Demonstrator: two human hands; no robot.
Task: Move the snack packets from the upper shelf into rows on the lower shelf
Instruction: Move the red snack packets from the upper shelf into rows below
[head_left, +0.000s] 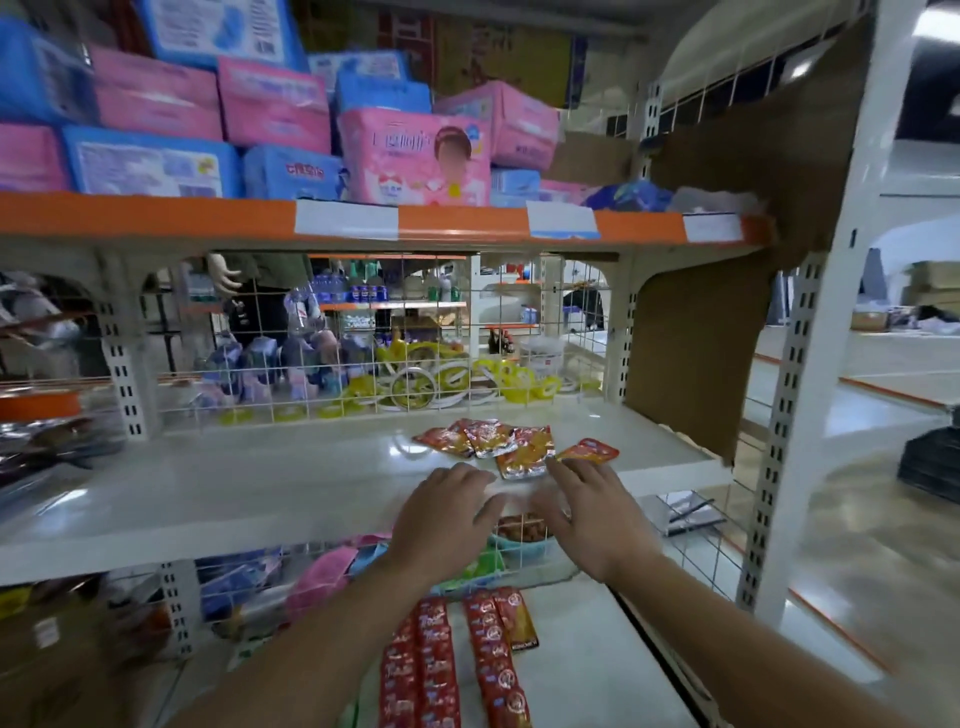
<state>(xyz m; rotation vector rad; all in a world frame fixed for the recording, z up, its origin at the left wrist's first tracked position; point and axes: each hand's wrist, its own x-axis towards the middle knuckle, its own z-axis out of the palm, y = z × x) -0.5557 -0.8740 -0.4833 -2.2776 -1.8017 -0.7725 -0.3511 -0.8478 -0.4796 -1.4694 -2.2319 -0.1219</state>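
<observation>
Several red and orange snack packets lie loose on the white upper shelf, right of its middle. My left hand hovers over the shelf's front edge with fingers straight, just short of the packets. My right hand reaches beside it, fingertips touching the near edge of the orange packet. Neither hand holds anything. On the lower shelf, red packets lie in rows running away from me, with another row to their right.
A wire grid back panel closes the upper shelf behind the packets. Pink and blue packs fill the orange-edged shelf above. A torn cardboard sheet hangs at the right end. White uprights stand right.
</observation>
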